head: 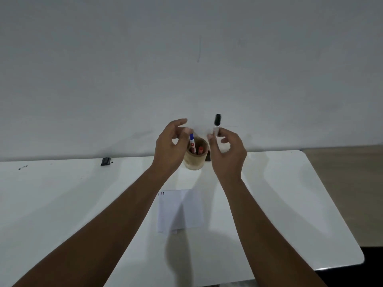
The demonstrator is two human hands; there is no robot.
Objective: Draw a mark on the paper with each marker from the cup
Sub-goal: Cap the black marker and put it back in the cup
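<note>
Nearest on the white worktop [62, 204]: the paper [180, 210], flat, with a few small marks already at its top-left corner. Best to leave it square and set the next mark just beside those. Further out, both hands raised over the cup [194, 158]. Left hand [170, 150]: grip loosely curled by the blue marker [191, 141] standing in the cup; cannot tell whether touching it. Beside that, a red marker [200, 150] low in the cup. Right hand [228, 154]: grip pinching the black marker [216, 126], upright, black cap on top. Probably uncapping next: steady the barrel with the right, pull the cap straight off with the left, no twisting over the cup, then down to the paper. Beyond, a bare wall.
</note>
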